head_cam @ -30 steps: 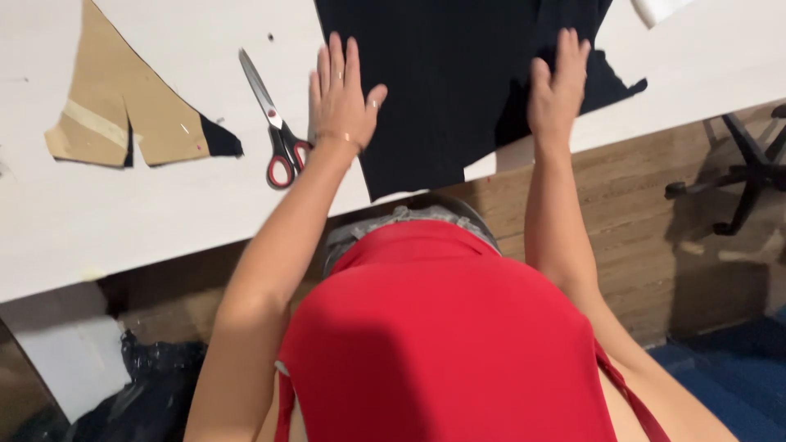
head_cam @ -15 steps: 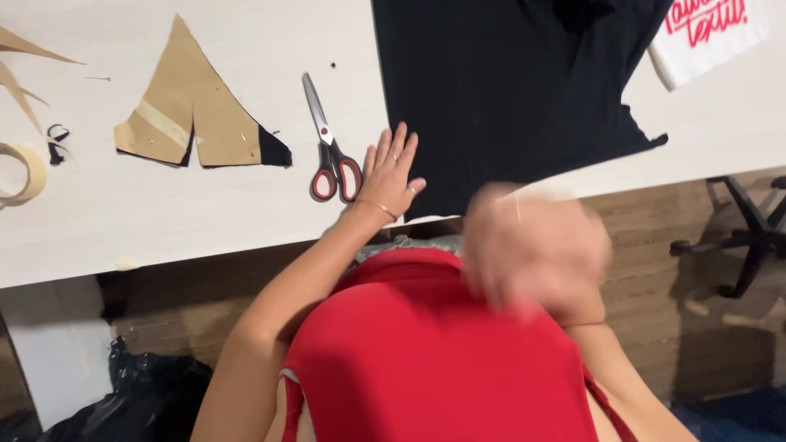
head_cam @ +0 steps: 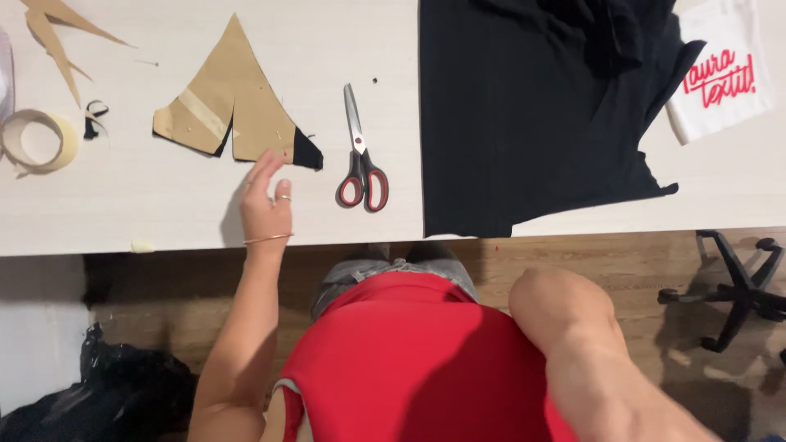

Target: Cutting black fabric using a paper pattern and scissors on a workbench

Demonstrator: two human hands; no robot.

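Head view: pale table [head_cam: 164, 205], wooden floor [head_cam: 622, 262]

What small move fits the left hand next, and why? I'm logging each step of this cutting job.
Probably a short reach forward to take the brown paper pattern piece: the left hand is open and empty, fingertips just short of its lower edge, while the scissors lie untouched beside it.

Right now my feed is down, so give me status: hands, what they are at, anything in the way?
Left hand open, fingertips at the brown paper pattern piece. Right hand out of view. Scissors beside it, apart.
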